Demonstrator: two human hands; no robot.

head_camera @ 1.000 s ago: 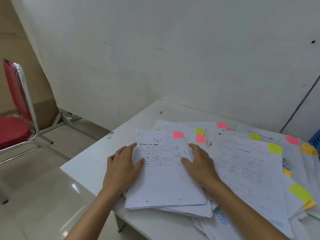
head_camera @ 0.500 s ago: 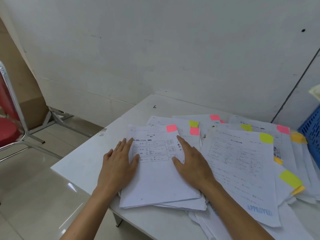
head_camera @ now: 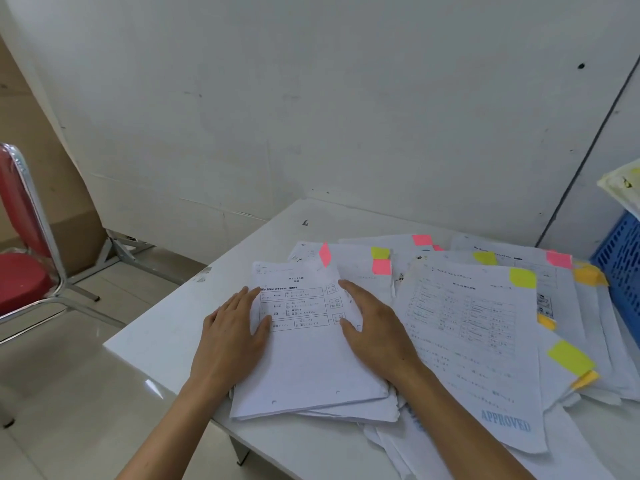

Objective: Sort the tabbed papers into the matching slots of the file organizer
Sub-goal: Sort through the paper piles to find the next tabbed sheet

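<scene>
My L grip (head_camera: 232, 337) & R grip (head_camera: 374, 327) lie flat, fingers straight, on pink-tab stack (head_camera: 311, 362); right of stack, blue crate (head_camera: 620, 271) cut off.

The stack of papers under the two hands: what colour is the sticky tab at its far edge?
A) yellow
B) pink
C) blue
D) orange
B: the tab sticking up from the far edge of that stack is pink.

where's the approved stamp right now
Head view, lower right: the APPROVED stamp is at the near edge of the large sheet with the yellow tab, to the right of the right hand.
</scene>
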